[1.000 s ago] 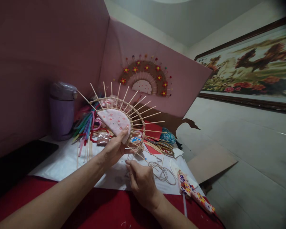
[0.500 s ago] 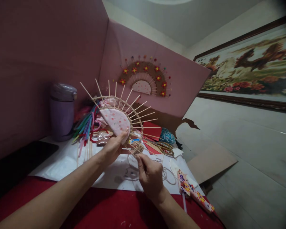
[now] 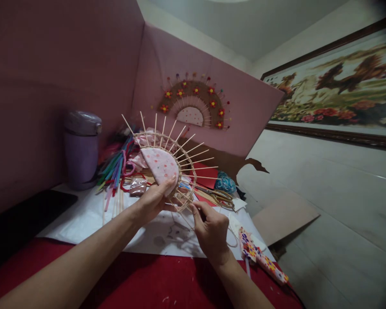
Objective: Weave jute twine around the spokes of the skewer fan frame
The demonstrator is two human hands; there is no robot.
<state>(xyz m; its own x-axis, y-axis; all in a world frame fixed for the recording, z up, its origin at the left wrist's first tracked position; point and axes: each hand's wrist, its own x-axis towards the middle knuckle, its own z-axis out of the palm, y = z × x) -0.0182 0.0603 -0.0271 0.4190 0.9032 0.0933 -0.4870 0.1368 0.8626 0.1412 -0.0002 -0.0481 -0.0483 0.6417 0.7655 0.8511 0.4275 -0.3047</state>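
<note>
My left hand [image 3: 159,197] grips a half-round craft fan [image 3: 161,165] by its lower corner, thumb across the spotted fabric face. Thin wooden sticks [image 3: 195,152] ray out from its curved edge, with twine [image 3: 194,171] woven between them in an arc. At the fan's lower right end, my right hand [image 3: 210,227] is closed, thumb and forefinger pinching the twine near the last sticks. A loose length of twine trails down by the right hand over the white sheet [image 3: 148,236].
Behind the fan lie pipe cleaners [image 3: 116,165], scissors [image 3: 223,198] and blue yarn [image 3: 226,182]. A purple tumbler [image 3: 81,150] stands left. A flower-patterned glue gun [image 3: 260,257] lies right. A finished-looking fan [image 3: 193,101] hangs on the pink board [image 3: 238,116].
The fan has turned slightly and shifted right. My right hand has moved up and to the right, closer to the fan's woven edge, still pinching the twine.
</note>
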